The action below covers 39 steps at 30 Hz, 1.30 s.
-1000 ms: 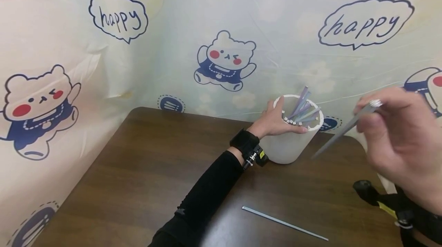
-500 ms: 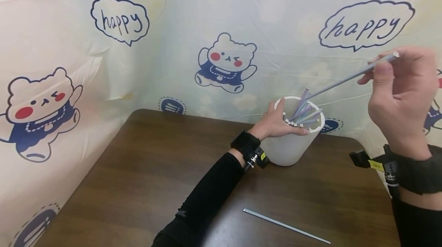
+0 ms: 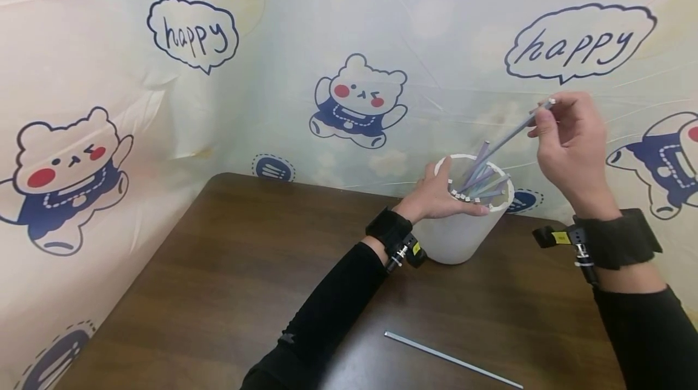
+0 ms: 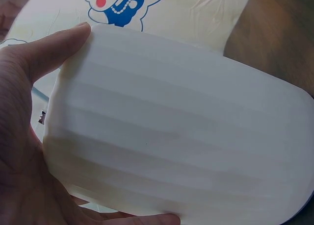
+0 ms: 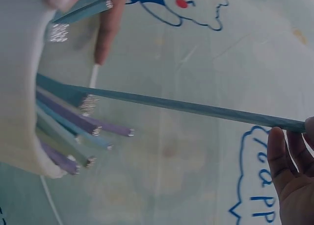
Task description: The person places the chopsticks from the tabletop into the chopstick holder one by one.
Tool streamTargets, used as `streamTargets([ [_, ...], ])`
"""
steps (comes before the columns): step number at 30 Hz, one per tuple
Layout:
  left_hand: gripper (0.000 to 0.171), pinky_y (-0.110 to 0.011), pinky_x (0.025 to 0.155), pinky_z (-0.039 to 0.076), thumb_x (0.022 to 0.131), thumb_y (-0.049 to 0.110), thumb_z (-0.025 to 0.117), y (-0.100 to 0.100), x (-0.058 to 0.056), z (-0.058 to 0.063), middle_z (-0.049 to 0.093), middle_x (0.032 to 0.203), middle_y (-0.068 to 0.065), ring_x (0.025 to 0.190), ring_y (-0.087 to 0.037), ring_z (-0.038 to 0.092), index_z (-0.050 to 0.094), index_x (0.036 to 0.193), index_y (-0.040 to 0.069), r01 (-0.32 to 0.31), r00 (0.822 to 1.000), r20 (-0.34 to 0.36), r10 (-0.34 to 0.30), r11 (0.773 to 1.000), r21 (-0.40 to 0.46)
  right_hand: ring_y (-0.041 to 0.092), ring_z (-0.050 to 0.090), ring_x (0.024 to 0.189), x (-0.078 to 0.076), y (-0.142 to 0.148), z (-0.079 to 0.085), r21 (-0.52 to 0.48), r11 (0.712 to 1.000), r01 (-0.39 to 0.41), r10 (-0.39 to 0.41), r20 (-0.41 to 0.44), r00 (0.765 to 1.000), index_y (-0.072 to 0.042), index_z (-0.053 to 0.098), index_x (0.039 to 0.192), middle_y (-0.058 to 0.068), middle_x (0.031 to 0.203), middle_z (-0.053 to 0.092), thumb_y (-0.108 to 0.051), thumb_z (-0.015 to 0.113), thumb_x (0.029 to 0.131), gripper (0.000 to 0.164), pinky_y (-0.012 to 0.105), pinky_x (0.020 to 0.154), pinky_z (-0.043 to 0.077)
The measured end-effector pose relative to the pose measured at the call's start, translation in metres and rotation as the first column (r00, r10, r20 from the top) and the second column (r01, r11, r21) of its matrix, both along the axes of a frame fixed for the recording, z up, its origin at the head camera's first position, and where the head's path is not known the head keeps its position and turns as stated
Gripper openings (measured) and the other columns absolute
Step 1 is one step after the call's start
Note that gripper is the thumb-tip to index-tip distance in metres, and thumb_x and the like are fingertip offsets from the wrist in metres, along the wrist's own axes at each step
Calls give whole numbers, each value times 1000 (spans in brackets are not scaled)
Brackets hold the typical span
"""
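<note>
A white bin [image 3: 449, 238] with a smooth tapered wall stands near the table's far edge. My left hand [image 3: 432, 197] grips it at the rim, thumb on the near side and fingers round the far side. Several thin blue, purple and greenish sticks [image 5: 64, 132] with pale shiny ends lean inside it. Between thumb and fingers my right hand [image 3: 572, 151] pinches the top of a long grey-blue stick [image 5: 186, 107]. That stick slopes down to the left, its lower end in the bin mouth among the others. The bin wall hides the lower parts of the sticks.
One more thin light-blue stick [image 3: 452, 359] lies on the brown wooden table [image 3: 229, 269], near its front. A pale printed cloth [image 3: 458, 45] with bears and "happy" bubbles hangs behind the table and along its left side.
My right hand has risen from low on the right, then moved left toward the bin, bringing the stick's lower end into its mouth. My left hand has stayed on the bin.
</note>
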<state>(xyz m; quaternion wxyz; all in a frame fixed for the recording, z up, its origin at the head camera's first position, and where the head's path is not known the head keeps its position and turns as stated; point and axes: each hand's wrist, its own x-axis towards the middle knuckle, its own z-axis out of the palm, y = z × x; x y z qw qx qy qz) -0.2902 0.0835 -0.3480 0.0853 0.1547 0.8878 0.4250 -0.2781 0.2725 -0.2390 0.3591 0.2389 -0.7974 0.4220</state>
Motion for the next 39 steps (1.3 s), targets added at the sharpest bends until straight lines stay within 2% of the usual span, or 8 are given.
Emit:
streamTargets([
  [4, 123, -48, 113, 45, 72, 68, 80, 0, 1, -1, 13, 170, -1, 148, -28, 37, 7, 164, 32, 1, 1000, 6, -1, 1000, 1, -5, 60, 82, -12, 3, -13, 41, 999, 29, -30, 41, 999, 12, 55, 120, -20, 105, 56, -1, 55, 102, 23, 3, 80, 48],
  [11, 123, -49, 113, 45, 71, 68, 80, 1, 1, -2, 14, 170, -1, 148, -28, 37, 8, 164, 32, -1, 1000, 12, 1, 1000, 3, -8, 60, 80, -24, 6, -34, 70, 993, 95, -102, 109, 989, 11, 54, 119, -23, 99, 55, -8, 56, 103, 25, -1, 76, 47],
  [20, 124, -48, 113, 45, 71, 67, 81, 1, 0, -1, 14, 170, -1, 148, -27, 37, 7, 164, 32, -7, 1000, 14, 6, 1000, 8, -3, 60, 79, -30, 11, -52, 57, 994, 93, -101, 149, 984, 7, 50, 123, -13, 99, 56, -10, 54, 104, 26, 1, 75, 48],
  [27, 124, -44, 111, 48, 72, 68, 81, 1, 2, 0, 15, 169, -3, 143, -26, 41, 6, 164, 31, -3, 1000, 11, 3, 1000, -5, -5, 61, 82, -31, 18, -67, 70, 993, 100, -112, 193, 975, 6, 49, 125, -20, 99, 55, -12, 55, 104, 28, 0, 77, 46],
  [32, 123, -44, 112, 47, 72, 68, 80, 1, 3, 0, 14, 170, -2, 147, -26, 39, 7, 164, 30, -8, 1000, 7, 9, 1000, -18, -7, 57, 85, -30, 22, -79, 76, 989, 125, -139, 224, 965, 7, 51, 123, -22, 99, 54, -14, 57, 103, 30, 0, 80, 43],
  [39, 122, -47, 114, 46, 73, 67, 80, 0, 3, 2, 14, 170, -2, 148, -28, 37, 8, 164, 30, -7, 1000, 0, 7, 1000, -13, -8, 54, 83, -34, 27, -91, 72, 989, 133, -146, 236, 961, 6, 56, 119, -17, 97, 57, -11, 59, 102, 24, 6, 77, 40],
])
